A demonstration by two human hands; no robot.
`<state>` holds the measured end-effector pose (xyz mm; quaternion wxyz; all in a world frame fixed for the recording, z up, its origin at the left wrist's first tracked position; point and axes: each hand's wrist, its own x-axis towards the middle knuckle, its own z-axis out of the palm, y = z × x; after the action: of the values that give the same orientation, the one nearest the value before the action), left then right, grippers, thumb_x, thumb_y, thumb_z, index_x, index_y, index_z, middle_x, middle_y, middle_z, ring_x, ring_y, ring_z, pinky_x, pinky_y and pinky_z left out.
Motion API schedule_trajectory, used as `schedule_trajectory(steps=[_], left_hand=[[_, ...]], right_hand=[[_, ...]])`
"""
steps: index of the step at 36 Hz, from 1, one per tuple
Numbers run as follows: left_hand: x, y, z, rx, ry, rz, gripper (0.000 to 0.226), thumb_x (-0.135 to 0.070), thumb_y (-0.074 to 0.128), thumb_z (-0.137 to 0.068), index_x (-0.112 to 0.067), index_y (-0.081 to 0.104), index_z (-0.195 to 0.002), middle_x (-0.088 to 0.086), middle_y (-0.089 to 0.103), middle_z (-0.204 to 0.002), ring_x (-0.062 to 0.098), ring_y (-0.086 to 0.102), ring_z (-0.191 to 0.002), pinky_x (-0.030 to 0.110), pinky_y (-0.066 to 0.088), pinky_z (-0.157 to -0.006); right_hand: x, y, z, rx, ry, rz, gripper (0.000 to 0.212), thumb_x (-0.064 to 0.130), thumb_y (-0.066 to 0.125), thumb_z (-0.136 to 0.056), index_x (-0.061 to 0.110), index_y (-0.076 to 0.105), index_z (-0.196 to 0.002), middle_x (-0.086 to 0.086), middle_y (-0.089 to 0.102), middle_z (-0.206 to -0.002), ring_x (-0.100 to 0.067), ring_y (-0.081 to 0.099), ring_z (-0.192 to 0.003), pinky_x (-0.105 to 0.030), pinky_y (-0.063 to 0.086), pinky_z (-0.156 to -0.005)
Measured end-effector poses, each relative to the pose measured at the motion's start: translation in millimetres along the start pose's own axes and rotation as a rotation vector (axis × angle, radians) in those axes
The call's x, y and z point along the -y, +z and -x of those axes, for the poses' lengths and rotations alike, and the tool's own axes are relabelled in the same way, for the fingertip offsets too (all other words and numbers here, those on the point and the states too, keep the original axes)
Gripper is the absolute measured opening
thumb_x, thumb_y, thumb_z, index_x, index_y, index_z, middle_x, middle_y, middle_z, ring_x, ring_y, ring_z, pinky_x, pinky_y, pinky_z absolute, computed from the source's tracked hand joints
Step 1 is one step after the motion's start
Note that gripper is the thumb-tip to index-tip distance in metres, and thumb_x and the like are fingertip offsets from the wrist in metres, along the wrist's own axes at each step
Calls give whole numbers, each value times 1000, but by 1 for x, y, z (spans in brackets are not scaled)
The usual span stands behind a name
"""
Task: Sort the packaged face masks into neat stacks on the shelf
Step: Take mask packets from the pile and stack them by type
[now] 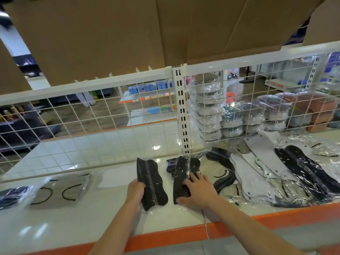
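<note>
A white shelf [77, 216] with an orange front edge carries packaged face masks in clear wrappers. My left hand [135, 190] grips a black mask pack [151, 183] by its left side, the pack tilted up from the shelf. My right hand [199, 190] lies flat with spread fingers on a second black mask pack [181, 174], pressing it onto the shelf. To the right sprawls a loose heap of white mask packs [257, 173] and black mask packs [303, 168]. At the left lie a grey pack [60, 188], a white pack [112, 178] and a dark blue pack [12, 196].
A white wire grid [92, 115] backs the shelf, split by a slotted upright post [182, 111]. Behind the grid at the right stand stacks of wrapped masks [231, 118]. Large cardboard boxes [110, 34] hang over the shelf from above.
</note>
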<state>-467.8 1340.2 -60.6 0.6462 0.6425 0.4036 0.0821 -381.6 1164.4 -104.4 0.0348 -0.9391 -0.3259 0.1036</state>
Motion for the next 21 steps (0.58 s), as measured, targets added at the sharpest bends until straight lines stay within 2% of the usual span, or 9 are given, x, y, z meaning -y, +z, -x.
schedule_trajectory(steps=[1, 3, 8, 12, 14, 17, 19, 21], left_hand=[[-1, 2, 2, 0, 8, -31, 27, 5, 35, -93, -6, 59, -86, 21, 63, -87, 29, 60, -77, 33, 48, -64], [-2, 5, 2, 10, 23, -71, 28, 3, 35, -95, -8, 57, -83, 16, 62, -83, 25, 59, -74, 30, 45, -59], [-3, 10, 4, 55, 10, -121, 28, 4, 34, -95, -4, 59, -86, 14, 61, -79, 23, 57, -71, 28, 41, -55], [-1, 8, -2, 71, -11, -182, 28, 4, 34, -93, -4, 60, -91, 16, 63, -84, 25, 59, -77, 31, 45, -64], [1, 7, -2, 94, -20, -211, 29, 6, 34, -90, -3, 62, -93, 17, 65, -87, 27, 60, -82, 32, 48, -71], [4, 8, -2, 110, -28, -184, 28, 6, 37, -89, -3, 64, -90, 17, 66, -86, 27, 61, -80, 32, 47, -73], [4, 10, 0, 129, -42, -121, 23, -7, 43, -96, -2, 65, -93, 16, 69, -88, 27, 64, -83, 32, 49, -74], [4, 11, 3, 163, -49, -73, 27, -25, 50, -97, -4, 67, -95, 16, 71, -91, 28, 67, -86, 32, 49, -71]], right_hand=[[1, 3, 0, 19, 7, 15, 80, 71, 43, -81, 24, 29, -144, -12, 13, -157, -35, 4, -145, -49, 6, -118], [2, 6, 0, -16, 13, 2, 77, 66, 46, -83, 22, 27, -144, -13, 11, -157, -35, 1, -145, -49, 5, -118], [3, 5, -2, -151, -16, 46, 47, 42, 45, -94, 18, 40, -134, -9, 39, -143, -32, 25, -139, -44, 18, -117], [2, 3, -7, -199, 19, 1, 34, 24, 42, -98, 15, 45, -130, -8, 49, -136, -28, 38, -132, -39, 29, -111], [1, 1, -8, -251, 36, -109, 28, 23, 41, -98, 15, 52, -122, -6, 55, -127, -23, 48, -123, -35, 36, -104], [3, -1, -8, -272, -1, -366, 17, 27, 45, -96, 17, 57, -105, -1, 59, -111, -15, 55, -101, -27, 44, -91], [9, -2, -7, -184, -36, -549, 15, 24, 47, -96, 17, 57, -104, -1, 60, -106, -13, 55, -96, -25, 46, -86], [18, -4, -6, -90, -94, -659, 18, 23, 46, -97, 18, 57, -110, -1, 60, -110, -12, 55, -99, -23, 44, -87]])
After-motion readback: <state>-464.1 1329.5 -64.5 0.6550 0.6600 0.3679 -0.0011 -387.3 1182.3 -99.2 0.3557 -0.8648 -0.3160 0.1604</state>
